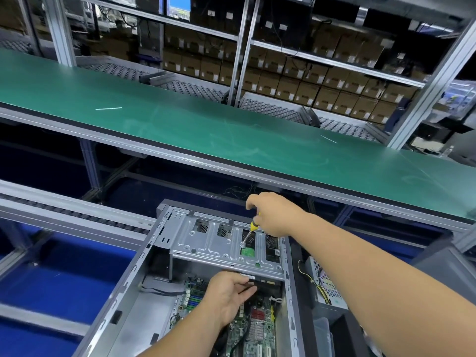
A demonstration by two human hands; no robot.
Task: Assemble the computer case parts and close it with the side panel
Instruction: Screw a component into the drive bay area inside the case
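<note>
No words could be read anywhere. The cardboard boxes (288, 83) on the far shelves had small white labels, but the print on them was too tiny and blurry to make out.

The open computer case (144, 279) lay on its side at the bottom of the view, with its near end cut off by the bottom edge. A grey metal drive bracket (219, 240) sat across the far end of the case. The right hand (275, 212) had its fingers curled around a screwdriver (251, 229) with a yellow and black handle. Most of the handle was hidden inside the hand. The tip touched the bracket at a small shiny spot, maybe a screw, but it was too small to tell.

The left hand (229, 297) reached under the near edge of the bracket. Its fingers pinched a dark flat part (253, 278) there, and what that part was could not be made out. The green motherboard (257, 333) lay below, partly covered by the left arm.

A grey power supply (324, 287) with yellow wires sat just beside the right wall of the case, partly hidden by the right arm.

Beyond the case ran a long green surface (206, 124), bare but for a few thin pale streaks. A roller track (64, 210) ran to the left of the case.
</note>
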